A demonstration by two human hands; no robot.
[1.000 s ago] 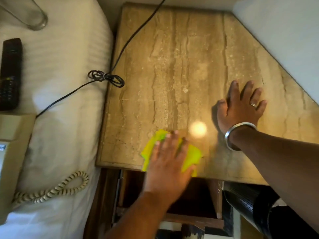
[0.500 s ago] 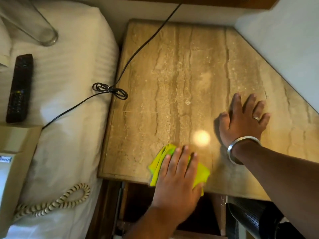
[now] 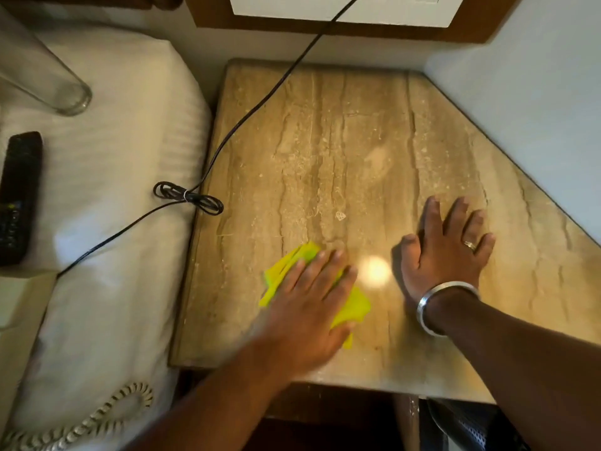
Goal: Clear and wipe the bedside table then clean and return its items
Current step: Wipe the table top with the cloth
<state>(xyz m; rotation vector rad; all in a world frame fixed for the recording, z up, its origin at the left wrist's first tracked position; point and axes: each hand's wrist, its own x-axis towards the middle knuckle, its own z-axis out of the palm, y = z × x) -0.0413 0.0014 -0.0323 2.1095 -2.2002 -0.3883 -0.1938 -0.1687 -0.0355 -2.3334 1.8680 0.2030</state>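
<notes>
The left hand (image 3: pixel 312 307) presses flat, fingers together, on the cloth (image 3: pixel 353 307); the right hand (image 3: pixel 445 252) lies spread on the bench (image 3: pixel 325 141). Overlapping strokes should reach the far corners, skirting the cable (image 3: pixel 188 196).

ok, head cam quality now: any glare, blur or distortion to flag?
Head view: a round glare spot sits on the polished bedside table between the hands; the left hand on the yellow cloth is motion-blurred, while the flat right hand is sharper; wide-angle bowing bends the table edges; the bed side is evenly lit.
</notes>
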